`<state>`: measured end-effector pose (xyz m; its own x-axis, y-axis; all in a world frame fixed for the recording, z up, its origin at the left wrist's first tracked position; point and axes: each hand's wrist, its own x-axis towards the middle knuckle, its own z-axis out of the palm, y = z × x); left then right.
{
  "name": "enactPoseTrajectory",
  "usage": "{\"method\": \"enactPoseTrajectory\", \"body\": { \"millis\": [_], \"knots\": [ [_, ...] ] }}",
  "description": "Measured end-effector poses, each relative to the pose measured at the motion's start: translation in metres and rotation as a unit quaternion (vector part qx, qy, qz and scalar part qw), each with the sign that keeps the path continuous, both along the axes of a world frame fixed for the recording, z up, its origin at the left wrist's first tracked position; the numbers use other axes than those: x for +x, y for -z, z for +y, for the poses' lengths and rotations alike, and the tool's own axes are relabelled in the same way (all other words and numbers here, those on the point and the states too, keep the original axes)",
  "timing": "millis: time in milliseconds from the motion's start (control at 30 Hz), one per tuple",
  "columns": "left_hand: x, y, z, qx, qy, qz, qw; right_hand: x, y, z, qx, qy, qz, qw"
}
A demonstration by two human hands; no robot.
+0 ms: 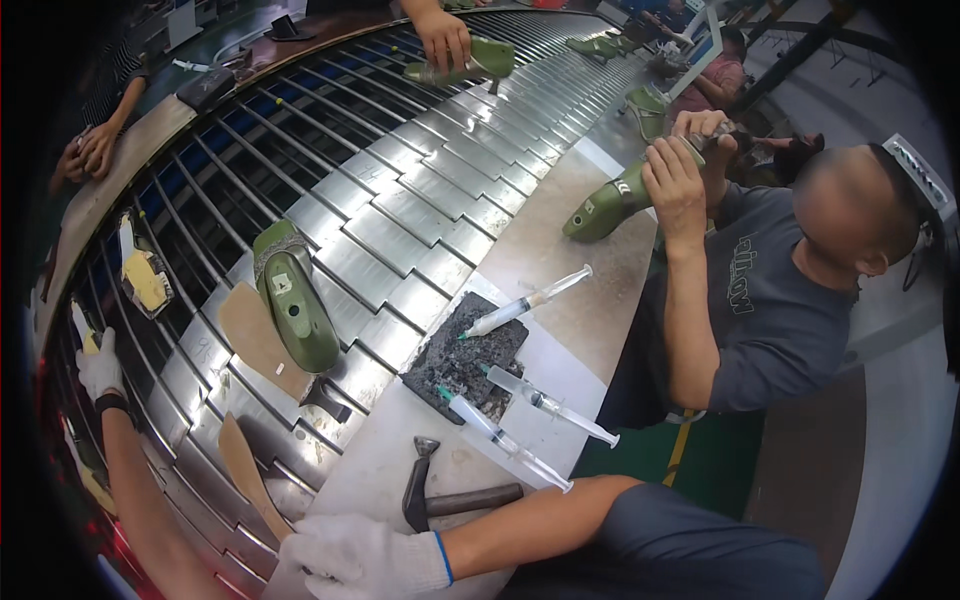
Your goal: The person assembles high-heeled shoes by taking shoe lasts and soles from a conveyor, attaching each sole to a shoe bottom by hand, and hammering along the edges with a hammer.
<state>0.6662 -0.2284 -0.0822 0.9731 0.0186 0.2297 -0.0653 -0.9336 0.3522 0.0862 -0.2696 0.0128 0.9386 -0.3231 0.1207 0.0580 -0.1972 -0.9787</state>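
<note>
My left hand point(98, 370), in a white glove, reaches to the rack bars at the far left. Its fingers appear closed on the near end of a yellow-and-white shoe-shaped piece point(86, 328), partly hidden by the glove. Low in the middle, my gloved right hand point(365, 555) grips the end of a thin tan insole point(245, 465), which slants up and leftward over the metal slats. Beyond it, a green shoe last point(298, 308) lies against another tan insole point(255, 340). Beside my right forearm rests a hammer point(420, 495) with a dark head and wooden handle.
Three syringes point(520, 390) lie on a dark crusted pad point(465, 355). A slatted metal conveyor point(390, 230) curves away. Another yellow piece point(145, 268) sits on the bars. At right, a co-worker holds a green last point(605, 208); across the conveyor, another person's hand point(440, 38) grips one.
</note>
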Motion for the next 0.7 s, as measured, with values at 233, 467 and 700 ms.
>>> {"method": "enactPoseTrajectory", "body": {
  "millis": [233,467,700],
  "knots": [
    [-0.019,-0.037,0.105,-0.021,0.125,-0.049,0.991,0.003,0.0,0.02,0.016,-0.001,-0.077,0.997],
    [-0.299,-0.077,0.244,-0.106,0.211,-0.066,0.97,0.014,0.014,0.016,0.025,-0.004,-0.069,0.997],
    [-0.616,-0.201,0.272,0.115,0.332,-0.184,0.918,-0.011,-0.006,0.01,-0.409,0.041,-0.079,0.908]
  ]
}}
